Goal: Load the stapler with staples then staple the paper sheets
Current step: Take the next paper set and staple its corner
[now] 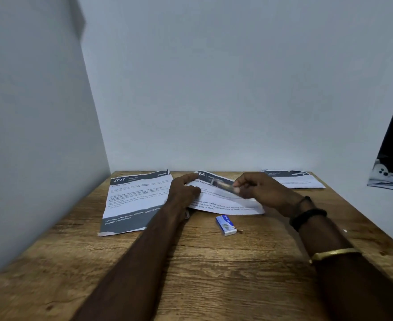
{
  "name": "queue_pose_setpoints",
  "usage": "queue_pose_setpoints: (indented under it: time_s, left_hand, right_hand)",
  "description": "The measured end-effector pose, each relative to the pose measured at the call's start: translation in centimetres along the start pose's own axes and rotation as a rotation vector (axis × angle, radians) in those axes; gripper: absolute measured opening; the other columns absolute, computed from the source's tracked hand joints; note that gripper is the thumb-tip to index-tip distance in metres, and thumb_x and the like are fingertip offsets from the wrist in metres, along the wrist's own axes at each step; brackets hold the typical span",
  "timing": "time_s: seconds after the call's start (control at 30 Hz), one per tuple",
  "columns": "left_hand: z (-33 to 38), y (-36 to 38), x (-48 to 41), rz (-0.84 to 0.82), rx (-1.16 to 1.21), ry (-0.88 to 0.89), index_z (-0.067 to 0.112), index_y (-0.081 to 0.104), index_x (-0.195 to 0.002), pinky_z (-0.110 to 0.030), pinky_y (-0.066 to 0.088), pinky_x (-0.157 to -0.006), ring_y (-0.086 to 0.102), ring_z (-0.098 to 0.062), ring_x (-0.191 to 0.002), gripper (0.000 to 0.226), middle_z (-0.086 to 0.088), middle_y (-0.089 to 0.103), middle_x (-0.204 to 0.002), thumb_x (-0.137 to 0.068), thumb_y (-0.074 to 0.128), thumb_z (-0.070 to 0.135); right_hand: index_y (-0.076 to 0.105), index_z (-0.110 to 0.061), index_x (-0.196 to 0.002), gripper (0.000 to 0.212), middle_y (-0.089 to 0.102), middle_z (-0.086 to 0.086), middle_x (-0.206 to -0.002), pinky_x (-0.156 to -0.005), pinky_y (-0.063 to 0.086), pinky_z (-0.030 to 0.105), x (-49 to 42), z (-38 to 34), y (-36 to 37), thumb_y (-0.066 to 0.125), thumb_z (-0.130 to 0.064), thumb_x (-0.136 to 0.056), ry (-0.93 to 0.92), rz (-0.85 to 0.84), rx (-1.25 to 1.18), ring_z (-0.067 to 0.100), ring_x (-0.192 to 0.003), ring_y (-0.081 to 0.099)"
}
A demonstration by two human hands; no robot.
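— Right, both bare arms are out over the brown wood-grain table (pixel 214 262); what's the left hand (pixel 182 193) up to?

— It lies on the left edge of the middle white printed paper sheet (pixel 223 205), fingers curled and resting on the page near its dark header band; whether it pinches the sheet or only presses on it, I cannot tell.

— And the right hand (pixel 260 189)?

— Raised just above that same sheet; thumb and fingertips closed around a slim, blurred, dark-and-silver object (pixel 224 186) that looks like the stapler; it angles up to the left towards the other hand; motion blur hides whether it sits open or closed.

— Wrist details?

— A black band (pixel 307 216) on the right wrist; a gold bangle (pixel 334 253) further down that forearm.

— Where are the staples?

— A small blue-and-white cardboard staple box (pixel 225 225) lies flat on the wood, just in front of the middle sheet's near edge, between the two forearms, touching neither; a tiny dark speck sits beside its near end, too small to identify.

— Other paper?

— A larger white printed sheet marked 2727 (pixel 133 202) lies to the left, its right edge running under the left forearm; a third printed sheet (pixel 295 180) rests at the far right against the pale grey wall (pixel 214 89).
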State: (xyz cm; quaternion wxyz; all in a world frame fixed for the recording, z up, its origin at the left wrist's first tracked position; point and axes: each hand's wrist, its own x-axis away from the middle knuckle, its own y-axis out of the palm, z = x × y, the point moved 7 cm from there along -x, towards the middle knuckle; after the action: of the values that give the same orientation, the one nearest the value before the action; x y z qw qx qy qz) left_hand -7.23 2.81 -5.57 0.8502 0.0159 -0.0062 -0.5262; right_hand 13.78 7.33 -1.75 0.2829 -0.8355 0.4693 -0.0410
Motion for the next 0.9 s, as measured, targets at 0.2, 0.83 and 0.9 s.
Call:
queue_pose_setpoints:
  time_s: [0.2,0.83,0.9]
  left_hand:
    - [-0.2,0.4,0.3,-0.048,0.012,-0.036,0.013,0.073,-0.114,-0.024,0.061,-0.053,0.073,-0.021,-0.068,0.05,-0.003,0.073,-0.083,-0.078,0.061,-0.02]
    - [-1.6,-0.3,-0.8,0.133,0.041,-0.008,0.016,0.083,-0.087,-0.047,0.066,-0.075,0.079,-0.027,-0.079,0.031,-0.01,0.08,-0.094,-0.076,0.07,-0.01]
    - [-1.3,-0.4,-0.6,0.147,0.019,0.013,0.018,0.083,-0.084,-0.046,0.066,-0.075,0.078,-0.027,-0.078,0.032,-0.008,0.08,-0.09,-0.074,0.07,-0.009]
  right_hand:
    - [0.067,-0.008,-0.105,0.013,0.061,0.006,-0.093,-0.091,0.055,0.04,-1.9,1.1,2.3,0.059,-0.016,-0.101,0.21,0.061,-0.628,0.019,-0.083,0.062]
    - [0.072,-0.012,-0.111,0.016,0.063,0.001,-0.083,-0.054,0.04,0.024,-8.2,1.5,4.0,0.064,-0.018,-0.098,0.131,0.371,-0.332,0.013,-0.067,0.055]
    - [0.072,-0.014,-0.102,0.01,0.063,0.003,-0.08,-0.047,0.037,0.024,-8.2,1.6,4.5,0.064,-0.018,-0.098,0.133,0.314,-0.341,0.014,-0.061,0.052]
